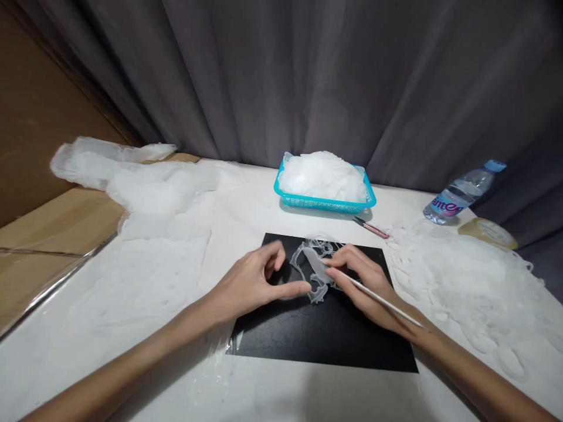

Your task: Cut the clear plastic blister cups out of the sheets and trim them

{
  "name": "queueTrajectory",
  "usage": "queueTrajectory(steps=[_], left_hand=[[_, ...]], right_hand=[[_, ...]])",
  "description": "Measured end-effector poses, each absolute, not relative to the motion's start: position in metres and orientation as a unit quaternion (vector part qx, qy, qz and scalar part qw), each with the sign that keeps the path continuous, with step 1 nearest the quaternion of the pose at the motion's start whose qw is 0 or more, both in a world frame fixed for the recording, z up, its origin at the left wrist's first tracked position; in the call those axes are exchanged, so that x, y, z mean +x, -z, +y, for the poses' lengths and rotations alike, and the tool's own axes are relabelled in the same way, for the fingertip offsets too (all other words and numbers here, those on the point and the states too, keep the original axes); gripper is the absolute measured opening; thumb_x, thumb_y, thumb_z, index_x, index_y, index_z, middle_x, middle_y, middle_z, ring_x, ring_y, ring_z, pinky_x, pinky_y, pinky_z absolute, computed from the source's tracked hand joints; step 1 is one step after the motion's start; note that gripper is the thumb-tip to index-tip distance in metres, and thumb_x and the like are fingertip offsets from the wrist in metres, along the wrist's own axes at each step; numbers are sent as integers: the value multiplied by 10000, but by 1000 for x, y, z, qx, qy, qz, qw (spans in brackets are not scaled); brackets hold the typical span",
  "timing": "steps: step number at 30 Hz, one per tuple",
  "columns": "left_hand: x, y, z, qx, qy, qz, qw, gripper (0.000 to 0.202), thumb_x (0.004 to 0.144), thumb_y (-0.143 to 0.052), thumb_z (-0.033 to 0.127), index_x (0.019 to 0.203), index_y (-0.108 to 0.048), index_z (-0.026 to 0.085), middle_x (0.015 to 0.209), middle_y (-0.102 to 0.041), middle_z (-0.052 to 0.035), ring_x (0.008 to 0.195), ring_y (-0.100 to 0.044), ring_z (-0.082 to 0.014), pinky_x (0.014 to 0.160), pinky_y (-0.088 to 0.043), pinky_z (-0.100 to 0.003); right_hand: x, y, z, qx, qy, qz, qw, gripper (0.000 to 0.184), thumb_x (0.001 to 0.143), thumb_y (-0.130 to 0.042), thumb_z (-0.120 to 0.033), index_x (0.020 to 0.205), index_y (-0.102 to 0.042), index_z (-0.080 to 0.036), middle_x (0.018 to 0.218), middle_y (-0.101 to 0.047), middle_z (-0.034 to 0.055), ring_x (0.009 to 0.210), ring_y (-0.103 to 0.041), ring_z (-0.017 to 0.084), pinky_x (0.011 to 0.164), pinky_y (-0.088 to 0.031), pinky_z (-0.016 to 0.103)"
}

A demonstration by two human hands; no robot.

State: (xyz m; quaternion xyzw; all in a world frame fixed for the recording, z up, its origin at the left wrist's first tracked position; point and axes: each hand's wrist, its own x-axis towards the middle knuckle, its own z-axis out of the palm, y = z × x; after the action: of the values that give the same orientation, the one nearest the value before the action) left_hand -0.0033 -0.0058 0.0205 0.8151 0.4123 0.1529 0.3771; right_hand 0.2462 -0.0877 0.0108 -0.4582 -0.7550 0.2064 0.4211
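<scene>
My right hand is closed around a thin white stick, whose back end runs over the wrist. Its fingertips are at a flat translucent strip; I cannot tell whether they pinch it too. Around that strip, thin clear trimmings with curly edges lie on a black mat. To the left, my left hand rests over the mat's edge, thumb stretched out and fingers curled apart from it. The thumb tip is close to the trimmings, and I see nothing held between thumb and fingers.
Behind the mat stands a blue basket heaped with white translucent pieces. Pink-handled snips lie near it. At right are a water bottle, a tape roll and a scrap pile. Translucent sheets and cardboard are left.
</scene>
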Motion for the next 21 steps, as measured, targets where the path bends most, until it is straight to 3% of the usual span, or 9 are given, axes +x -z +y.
queueTrajectory(steps=[3, 4, 6, 9, 13, 16, 18, 21], left_hand=[[3, -23, -16, 865, -253, 340, 269, 557, 812, -831, 521, 1204, -559, 234, 1105, -623, -47, 975, -588, -230, 814, -485, -323], [5, -22, -18, 883, -255, 300, 255, 511, 882, -785, 476, 1273, -550, 247, 1204, -614, -67, 1078, -580, -248, 907, -478, -354], [6, -20, -21, 905, -233, 241, 260, 261, 1015, -643, 350, 1255, -591, 260, 1213, -630, -55, 1120, -579, -234, 979, -446, -364], [5, -16, -21, 887, -217, 239, 329, 129, 1078, -529, 289, 1089, -647, 238, 1064, -655, -16, 995, -613, -183, 916, -453, -319], [4, -17, -19, 843, -228, 283, 396, 159, 1047, -593, 367, 1017, -660, 226, 987, -638, -5, 885, -605, -160, 802, -461, -289], [6, -18, -20, 834, -235, 290, 406, 174, 1032, -614, 379, 981, -656, 218, 956, -635, -3, 853, -596, -157, 778, -454, -287], [7, -18, -21, 831, -238, 291, 410, 170, 1031, -613, 371, 978, -657, 215, 949, -637, -2, 853, -598, -156, 778, -453, -285], [8, -18, -22, 824, -239, 300, 416, 165, 1026, -614, 370, 996, -667, 216, 945, -647, 0, 851, -604, -157, 770, -455, -282]], right_hand=[[239, -11, -92, -399, -133, -824, 381, 113, 1054, -563, -224, 1131, -638, -190, 909, -662, 48, 823, -633, 179, 767, -526, 315], [237, -11, -93, -384, -109, -839, 369, 132, 1054, -562, -219, 1156, -638, -186, 890, -668, 48, 807, -629, 182, 753, -527, 318], [233, -11, -97, -370, -100, -848, 366, 205, 1049, -566, -211, 1243, -623, -183, 856, -669, 36, 773, -622, 178, 734, -529, 315], [232, -13, -102, -388, -154, -804, 423, 293, 1028, -595, -184, 1318, -602, -226, 843, -653, 0, 722, -604, 150, 717, -527, 291], [233, -15, -101, -478, -149, -715, 487, 173, 1040, -552, -161, 1121, -675, -251, 887, -654, 2, 765, -616, 141, 735, -503, 277], [231, -7, -97, -538, -139, -686, 470, 53, 1025, -610, -249, 1011, -657, -229, 896, -653, 15, 811, -635, 164, 751, -494, 289], [229, -1, -95, -536, -143, -704, 443, 107, 974, -700, -304, 991, -633, -222, 886, -646, 15, 796, -634, 173, 737, -491, 292], [228, 5, -96, -515, -138, -737, 415, 81, 982, -681, -263, 972, -616, -217, 863, -641, 14, 774, -628, 172, 741, -490, 299]])
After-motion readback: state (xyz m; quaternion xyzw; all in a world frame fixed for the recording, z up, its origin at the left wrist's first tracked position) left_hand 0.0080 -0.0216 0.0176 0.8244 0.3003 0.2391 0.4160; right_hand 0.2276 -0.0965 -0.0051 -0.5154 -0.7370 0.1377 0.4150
